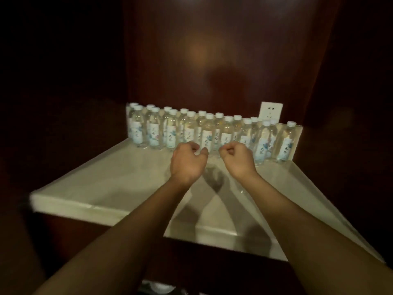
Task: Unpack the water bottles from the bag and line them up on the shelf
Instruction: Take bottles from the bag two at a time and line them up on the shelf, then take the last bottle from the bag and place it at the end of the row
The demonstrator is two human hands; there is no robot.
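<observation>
wall socket (270, 113) – white, on back panel | wood panel (212, 50) – dark, glossy

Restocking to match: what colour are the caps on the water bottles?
White caps on the water bottles, seen best in the head view.

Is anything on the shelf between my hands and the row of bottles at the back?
Nothing visible. The left hand and right hand hover, fingers curled and holding nothing, right in front of the clear, white-capped water bottles lined along the dark wooden back wall. The pale stone shelf before them is bare.
</observation>
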